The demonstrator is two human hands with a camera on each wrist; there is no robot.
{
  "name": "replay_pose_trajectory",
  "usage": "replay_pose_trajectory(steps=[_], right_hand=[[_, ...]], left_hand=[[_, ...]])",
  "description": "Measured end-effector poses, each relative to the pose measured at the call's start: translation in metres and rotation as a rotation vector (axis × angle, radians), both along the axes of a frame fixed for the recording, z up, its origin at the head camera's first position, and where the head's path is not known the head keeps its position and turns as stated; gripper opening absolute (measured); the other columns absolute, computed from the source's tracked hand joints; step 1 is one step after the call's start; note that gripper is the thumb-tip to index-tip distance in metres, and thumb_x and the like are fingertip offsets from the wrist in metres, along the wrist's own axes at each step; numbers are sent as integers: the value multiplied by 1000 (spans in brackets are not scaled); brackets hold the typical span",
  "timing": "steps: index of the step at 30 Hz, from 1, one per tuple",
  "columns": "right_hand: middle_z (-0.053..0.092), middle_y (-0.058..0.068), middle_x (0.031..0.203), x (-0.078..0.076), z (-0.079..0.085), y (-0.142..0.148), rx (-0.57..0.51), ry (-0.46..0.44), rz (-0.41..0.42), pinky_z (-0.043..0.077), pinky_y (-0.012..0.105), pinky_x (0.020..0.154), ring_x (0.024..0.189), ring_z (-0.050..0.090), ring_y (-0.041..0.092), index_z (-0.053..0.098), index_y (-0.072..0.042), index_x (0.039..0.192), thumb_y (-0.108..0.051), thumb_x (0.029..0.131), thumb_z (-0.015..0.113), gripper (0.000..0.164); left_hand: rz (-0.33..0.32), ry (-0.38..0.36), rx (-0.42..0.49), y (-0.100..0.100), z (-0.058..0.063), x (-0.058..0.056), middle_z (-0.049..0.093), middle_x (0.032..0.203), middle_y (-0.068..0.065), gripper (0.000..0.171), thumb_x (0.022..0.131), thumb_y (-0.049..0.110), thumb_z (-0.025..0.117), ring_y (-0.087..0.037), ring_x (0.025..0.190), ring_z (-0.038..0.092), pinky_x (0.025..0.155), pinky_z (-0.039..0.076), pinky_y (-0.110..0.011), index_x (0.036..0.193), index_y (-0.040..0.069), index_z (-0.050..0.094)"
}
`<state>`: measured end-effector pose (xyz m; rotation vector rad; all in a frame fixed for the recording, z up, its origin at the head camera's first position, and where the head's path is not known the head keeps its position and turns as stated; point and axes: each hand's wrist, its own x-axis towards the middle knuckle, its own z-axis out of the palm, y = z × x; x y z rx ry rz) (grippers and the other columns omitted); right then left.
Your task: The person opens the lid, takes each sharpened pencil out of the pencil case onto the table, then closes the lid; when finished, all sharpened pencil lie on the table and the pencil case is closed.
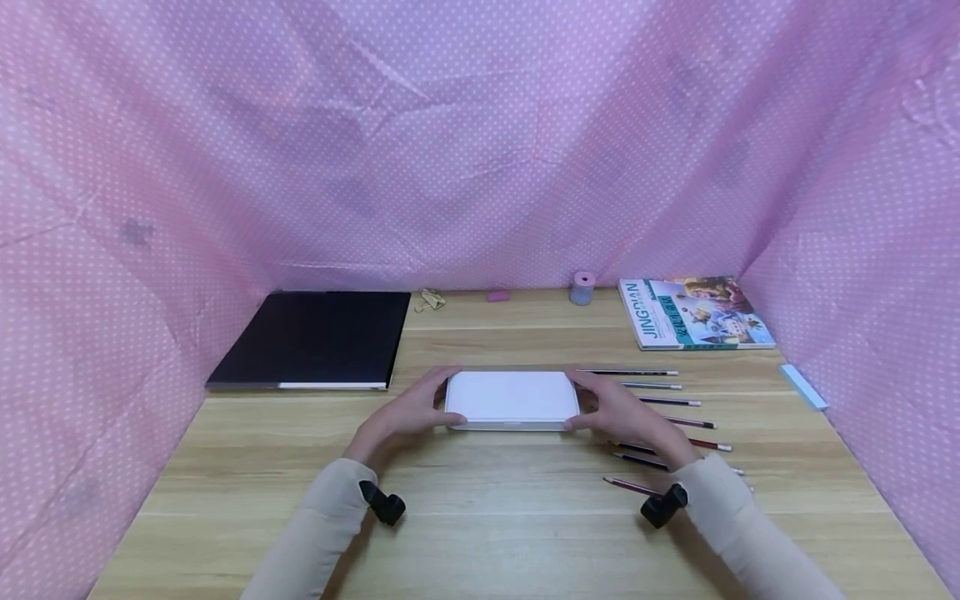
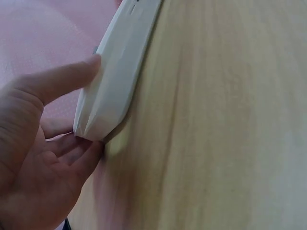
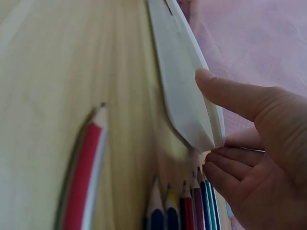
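A flat white pencil case (image 1: 512, 397) with rounded ends and its lid down lies at the middle of the table. My left hand (image 1: 408, 410) grips its left end, thumb on the near side and the other fingers around the end. At the opposite end my right hand (image 1: 622, 410) holds it the same way. Both wrist views show the pale side of the case (image 2: 117, 72) close to the wood; whether it rests fully on the table I cannot tell. Several pencils (image 1: 678, 422) lie in a row beneath and beside my right forearm, partly hidden by it.
A black folder (image 1: 318, 340) lies at the left. Along the back are gold-coloured clips (image 1: 431, 300), a pink eraser (image 1: 498, 296) and a small pink-and-blue cylinder (image 1: 582, 287). A magazine (image 1: 697, 313) and a light blue bar (image 1: 803, 387) are at the right. Pink dotted cloth (image 1: 480, 167) surrounds the table.
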<state>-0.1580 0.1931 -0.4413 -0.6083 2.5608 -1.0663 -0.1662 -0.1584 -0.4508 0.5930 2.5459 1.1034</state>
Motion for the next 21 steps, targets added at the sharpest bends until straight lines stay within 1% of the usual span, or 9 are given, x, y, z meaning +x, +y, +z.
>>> replay_pose_trajectory(steps=[4,7,12,16,19,21], right_hand=[[42,6,140,2,-1,-1,3,49,9,33,43,102,127,40,22,35,-8,142,-42,71,76,89],[40,7,142,5,-2,-1,12,46,-4,32,43,103,129,37,22,34,-9,142,-40,71,76,88],[34,7,146,9,-4,-2,48,36,-41,29,44,105,132,32,24,32,-12,144,-39,72,76,88],[33,8,146,10,-5,-2,65,58,-52,28,46,105,132,32,25,31,-13,144,-40,73,75,88],[35,8,144,11,-1,1,42,86,-38,31,48,103,130,35,26,31,-12,144,-40,77,72,84],[36,10,143,10,4,8,19,123,-37,32,49,102,129,36,28,31,-12,143,-40,82,67,77]], left_hand=[[-8,45,-30,1,-2,0,33,142,-5,92,71,42,77,-19,130,30,107,26,-37,144,10,30],[-10,72,-40,2,-3,1,34,141,-4,91,71,42,76,-19,131,30,108,24,-38,143,11,31],[-13,85,-56,3,-2,4,33,141,-2,89,72,41,76,-17,131,28,109,22,-37,144,13,30],[-9,86,-55,3,-2,4,32,142,-3,92,72,43,75,-17,132,27,109,21,-36,144,12,28],[22,50,-18,-1,0,3,31,144,-5,93,75,47,72,-19,131,30,108,25,-36,146,13,22],[55,57,18,-7,3,0,31,144,-10,92,79,48,68,-25,130,33,106,29,-40,147,11,18]])
